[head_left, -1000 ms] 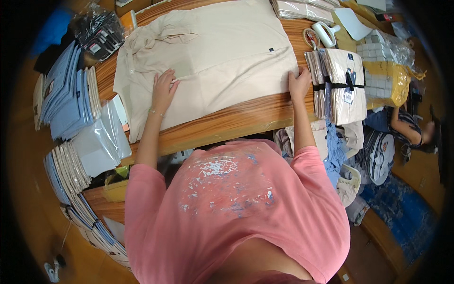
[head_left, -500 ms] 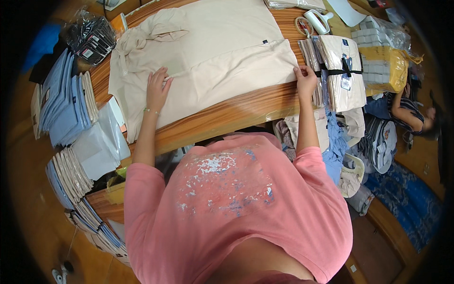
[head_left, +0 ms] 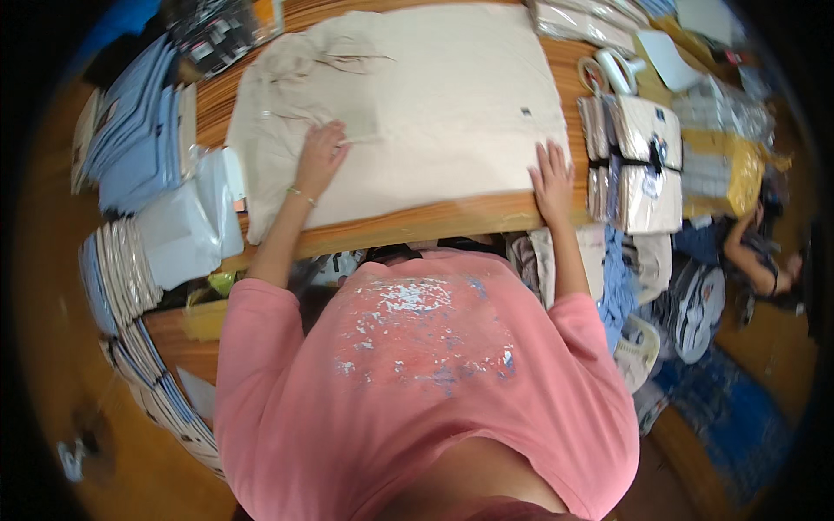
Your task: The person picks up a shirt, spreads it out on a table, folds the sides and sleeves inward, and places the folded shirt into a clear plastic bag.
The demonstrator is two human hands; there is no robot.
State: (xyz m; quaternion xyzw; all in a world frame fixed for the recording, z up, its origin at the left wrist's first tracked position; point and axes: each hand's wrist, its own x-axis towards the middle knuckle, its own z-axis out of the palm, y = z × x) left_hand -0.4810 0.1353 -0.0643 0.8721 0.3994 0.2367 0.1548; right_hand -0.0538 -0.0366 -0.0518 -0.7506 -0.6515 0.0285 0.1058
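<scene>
A large beige garment (head_left: 460, 78) lies spread on the wood-grain table, its upper left part gathered in wrinkles. A small dark label (head_left: 526, 112) shows on its right side. My left hand (head_left: 321, 156) rests on the cloth with the fingers stretched out, beside a slightly darker square patch whose nature I cannot make out. At the garment's near right corner, my right hand (head_left: 552, 184) lies flat with fingers spread. Neither hand grips anything.
Right of the garment are a strapped stack of bagged clothes (head_left: 647, 165), a white tape dispenser (head_left: 618, 71) and a tape roll (head_left: 592, 76). Blue folded garments (head_left: 139, 130) and clear plastic bags (head_left: 178, 234) sit left. Another person (head_left: 754, 256) is at far right.
My right hand has let go of the garment's near right edge and now lies flat. The slanting fold along the near side has been smoothed out. The whole view has shifted slightly.
</scene>
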